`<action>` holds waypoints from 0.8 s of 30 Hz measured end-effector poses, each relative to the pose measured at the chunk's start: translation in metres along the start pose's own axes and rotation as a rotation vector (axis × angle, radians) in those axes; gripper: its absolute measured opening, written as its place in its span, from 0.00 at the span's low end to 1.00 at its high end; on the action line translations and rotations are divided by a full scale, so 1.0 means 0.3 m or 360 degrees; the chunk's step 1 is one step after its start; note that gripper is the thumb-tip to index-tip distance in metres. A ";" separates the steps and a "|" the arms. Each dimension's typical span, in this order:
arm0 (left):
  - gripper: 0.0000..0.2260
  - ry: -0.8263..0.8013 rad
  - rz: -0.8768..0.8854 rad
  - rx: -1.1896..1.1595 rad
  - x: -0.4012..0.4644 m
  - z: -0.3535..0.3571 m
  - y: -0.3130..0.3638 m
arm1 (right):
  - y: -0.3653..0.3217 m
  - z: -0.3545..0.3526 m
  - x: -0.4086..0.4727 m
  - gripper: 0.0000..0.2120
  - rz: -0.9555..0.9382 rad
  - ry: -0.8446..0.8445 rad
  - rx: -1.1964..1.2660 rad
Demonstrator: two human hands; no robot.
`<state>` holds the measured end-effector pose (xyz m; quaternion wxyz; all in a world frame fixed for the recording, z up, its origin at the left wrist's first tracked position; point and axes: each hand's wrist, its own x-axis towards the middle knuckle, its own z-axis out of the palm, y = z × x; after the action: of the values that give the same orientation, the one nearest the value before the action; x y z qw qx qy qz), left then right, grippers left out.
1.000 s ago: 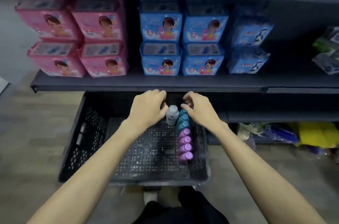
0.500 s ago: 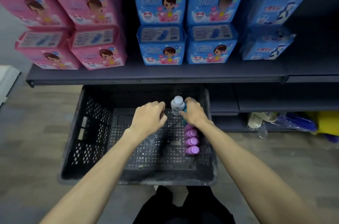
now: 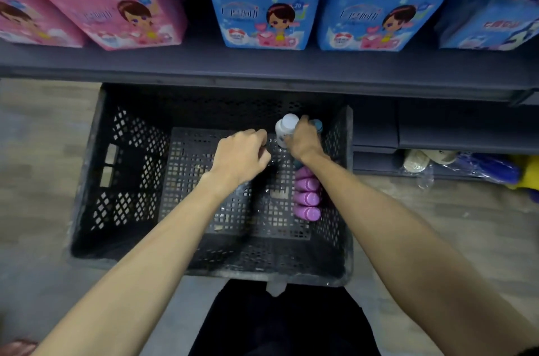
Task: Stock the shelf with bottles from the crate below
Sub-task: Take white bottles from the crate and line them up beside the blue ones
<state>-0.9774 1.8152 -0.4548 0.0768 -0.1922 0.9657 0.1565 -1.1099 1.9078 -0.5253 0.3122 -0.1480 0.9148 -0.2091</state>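
A black plastic crate (image 3: 122, 180) sits on the floor under the dark shelf (image 3: 262, 67). Along its right wall lies a row of purple-capped bottles (image 3: 306, 198), with a teal-capped bottle (image 3: 317, 124) at the far end. My right hand (image 3: 303, 141) is wrapped around a white bottle (image 3: 285, 129) with a white cap, held upright at the crate's far right. My left hand (image 3: 243, 151) hovers just left of it inside the crate, fingers curled, holding nothing that I can see.
Pink packs (image 3: 116, 8) and blue packs (image 3: 268, 5) fill the shelf above the crate. A lower dark shelf (image 3: 437, 134) at the right holds bagged goods (image 3: 431, 160) and something yellow (image 3: 528, 178). The crate's left half is bare mesh.
The view has dropped and come closer to the crate. My right hand has closed on the white bottle, and my left hand has drawn slightly away to the left.
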 end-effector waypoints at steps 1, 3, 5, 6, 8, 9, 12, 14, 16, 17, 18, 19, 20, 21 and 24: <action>0.05 -0.0009 0.0001 -0.0006 0.004 0.016 -0.004 | 0.002 0.013 0.011 0.26 -0.0019 0.0017 -0.0026; 0.05 -0.0016 0.0020 0.0005 0.013 0.046 -0.012 | 0.004 0.041 0.026 0.24 -0.0055 0.0060 -0.0101; 0.05 0.0009 0.0030 0.0014 0.023 0.066 -0.018 | 0.010 0.067 0.035 0.21 -0.0049 0.0136 -0.0050; 0.05 0.0023 0.0031 0.0012 0.027 0.073 -0.018 | 0.017 0.077 0.036 0.20 -0.0035 0.0161 0.0019; 0.06 0.0037 0.0024 0.0007 0.027 0.083 -0.018 | 0.027 0.083 0.034 0.20 -0.0030 0.0176 0.0122; 0.07 0.0036 0.0023 0.0003 0.024 0.087 -0.017 | 0.034 0.080 0.033 0.21 -0.0036 0.0178 0.0152; 0.08 0.0027 0.0017 -0.0001 0.008 0.093 -0.015 | 0.042 0.054 0.018 0.23 -0.0095 0.0188 0.0168; 0.08 0.0028 0.0012 0.0000 0.000 0.086 -0.020 | 0.037 0.033 0.003 0.21 -0.0161 0.0164 0.0129; 0.07 0.0036 0.0005 -0.0005 -0.008 0.064 -0.026 | 0.021 0.003 -0.017 0.21 -0.0231 0.0149 0.0054; 0.07 0.0044 0.0005 -0.0007 -0.012 0.048 -0.029 | 0.009 -0.019 -0.031 0.21 -0.0278 0.0149 0.0004; 0.06 0.0053 0.0012 -0.0009 -0.018 0.028 -0.030 | -0.005 -0.045 -0.048 0.21 -0.0329 0.0141 -0.0039; 0.06 0.0061 0.0022 -0.0010 -0.026 0.005 -0.030 | -0.018 -0.074 -0.071 0.21 -0.0383 0.0122 -0.0075; 0.06 0.0070 0.0033 -0.0006 -0.036 -0.022 -0.031 | -0.033 -0.106 -0.099 0.21 -0.0443 0.0107 -0.0111; 0.06 0.0085 0.0046 0.0005 -0.043 -0.052 -0.032 | -0.048 -0.138 -0.126 0.21 -0.0507 0.0111 -0.0151; 0.06 0.0176 0.0082 0.0021 -0.055 -0.144 -0.037 | -0.085 -0.230 -0.210 0.22 -0.0668 0.0180 -0.0161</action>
<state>-0.9616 1.7968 -0.4138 0.0204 -0.1750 0.9742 0.1411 -1.1020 1.9310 -0.4315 0.2021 -0.3386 0.8893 -0.2314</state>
